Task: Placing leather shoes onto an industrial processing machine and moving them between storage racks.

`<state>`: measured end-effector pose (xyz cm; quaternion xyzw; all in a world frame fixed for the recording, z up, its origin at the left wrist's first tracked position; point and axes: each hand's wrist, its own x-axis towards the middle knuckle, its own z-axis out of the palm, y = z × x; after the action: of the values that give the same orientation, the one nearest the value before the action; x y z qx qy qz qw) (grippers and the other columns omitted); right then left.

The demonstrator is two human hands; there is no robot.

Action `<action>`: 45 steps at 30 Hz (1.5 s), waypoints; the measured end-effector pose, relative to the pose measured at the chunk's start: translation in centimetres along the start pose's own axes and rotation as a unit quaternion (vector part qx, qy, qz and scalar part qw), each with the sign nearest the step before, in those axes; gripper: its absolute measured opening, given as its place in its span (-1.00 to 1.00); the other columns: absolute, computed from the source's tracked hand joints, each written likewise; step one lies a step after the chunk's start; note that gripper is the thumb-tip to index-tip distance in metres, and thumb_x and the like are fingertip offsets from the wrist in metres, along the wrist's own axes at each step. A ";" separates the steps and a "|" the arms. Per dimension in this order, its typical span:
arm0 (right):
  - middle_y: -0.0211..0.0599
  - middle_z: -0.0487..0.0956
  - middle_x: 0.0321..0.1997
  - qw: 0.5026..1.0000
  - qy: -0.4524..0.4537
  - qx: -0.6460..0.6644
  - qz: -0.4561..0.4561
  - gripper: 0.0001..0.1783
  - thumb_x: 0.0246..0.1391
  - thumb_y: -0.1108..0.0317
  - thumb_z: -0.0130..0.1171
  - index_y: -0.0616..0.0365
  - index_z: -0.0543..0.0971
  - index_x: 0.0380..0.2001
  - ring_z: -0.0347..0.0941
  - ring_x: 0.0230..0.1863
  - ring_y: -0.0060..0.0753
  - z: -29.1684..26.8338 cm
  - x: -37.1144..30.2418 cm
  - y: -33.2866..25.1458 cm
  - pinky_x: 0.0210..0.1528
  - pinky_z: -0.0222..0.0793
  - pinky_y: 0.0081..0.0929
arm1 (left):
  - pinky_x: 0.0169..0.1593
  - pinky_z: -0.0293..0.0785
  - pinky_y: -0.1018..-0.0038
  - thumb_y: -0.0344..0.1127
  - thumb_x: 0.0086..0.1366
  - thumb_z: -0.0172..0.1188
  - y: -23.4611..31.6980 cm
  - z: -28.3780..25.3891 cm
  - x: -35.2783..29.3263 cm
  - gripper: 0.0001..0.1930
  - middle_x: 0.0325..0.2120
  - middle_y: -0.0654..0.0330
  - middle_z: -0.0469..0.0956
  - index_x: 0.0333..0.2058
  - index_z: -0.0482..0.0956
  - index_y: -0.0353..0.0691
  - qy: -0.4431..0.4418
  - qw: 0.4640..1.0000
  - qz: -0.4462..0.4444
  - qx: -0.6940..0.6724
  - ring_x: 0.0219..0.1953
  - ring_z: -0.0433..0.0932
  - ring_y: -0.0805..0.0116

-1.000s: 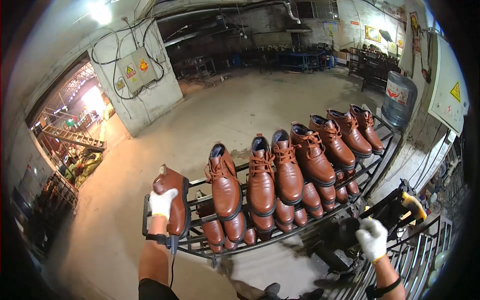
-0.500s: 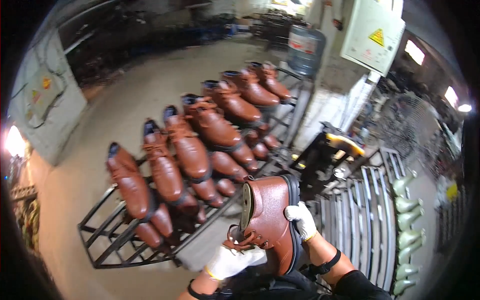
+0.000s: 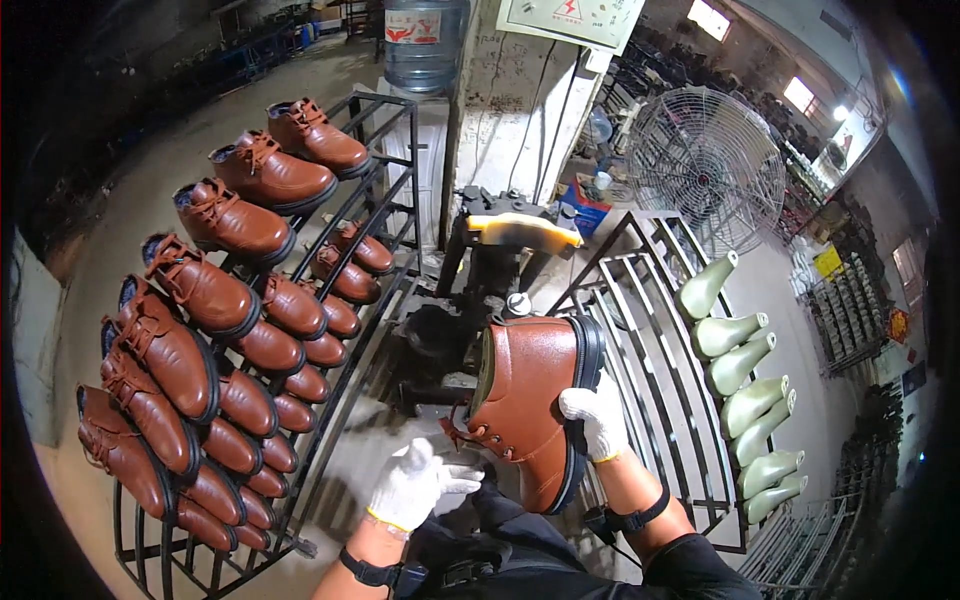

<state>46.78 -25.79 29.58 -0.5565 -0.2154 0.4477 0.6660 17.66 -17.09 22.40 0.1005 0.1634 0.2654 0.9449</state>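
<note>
A brown leather lace-up boot with a black sole hangs toe down in front of me. My right hand, in a white knit glove, is shut on it from the sole side. Its laces dangle on the side facing my left hand. That hand, also gloved in white, is open just left of the boot, fingers apart and holding nothing. Beyond the boot stands a dark machine with a yellow-edged part across its top.
Left of me, a black metal rack carries several tiers of brown boots. On the right, pale green shoe lasts line a slatted metal rack. Further off are a caged fan, a water bottle and a white pillar.
My left hand has let go of the boot's laces and moved left, away from it. The view has swung to the right, toward the machine and the lasts. My right hand still holds the boot.
</note>
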 end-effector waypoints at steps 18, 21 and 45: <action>-0.31 0.66 0.07 0.985 0.053 -0.149 -0.063 -0.15 -0.03 0.54 0.52 0.29 0.45 0.37 0.60 -0.05 -0.51 -1.2 3.1 -5.1 -0.01 0.58 -0.50 | -0.43 0.56 0.21 -0.20 0.28 0.33 1.2 1.6 -1.6 -0.80 -0.54 0.13 0.66 -0.51 0.71 -0.09 -0.185 0.427 0.264 0.845 -0.52 0.66 0.10; -0.33 0.66 0.07 0.982 0.083 -0.161 -0.059 -0.14 -0.02 0.55 0.51 0.29 0.45 0.39 0.60 -0.06 -0.52 -0.6 3.6 -5.9 -0.01 0.58 -0.51 | -0.42 0.57 0.19 -0.18 0.30 0.27 1.3 1.4 -2.4 -0.75 -0.57 0.17 0.63 -0.55 0.67 -0.07 -0.139 0.322 0.126 0.928 -0.52 0.65 0.09; 0.09 0.67 -0.12 0.649 0.122 -0.733 -0.162 -0.07 -0.12 -0.07 0.48 0.06 0.45 0.32 0.64 -0.10 0.20 8.3 10.2 -9.5 -0.05 0.56 0.07 | 0.01 0.61 0.13 -0.20 0.28 0.39 1.3 -4.1 7.4 -0.68 -0.21 -0.13 0.69 -0.09 0.69 -0.28 0.112 0.687 0.245 0.675 -0.09 0.66 -0.15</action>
<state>48.80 -12.50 38.72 -0.8690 -0.4772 -0.0429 0.1232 21.54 -11.56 17.07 0.7171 0.3729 0.3151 0.4974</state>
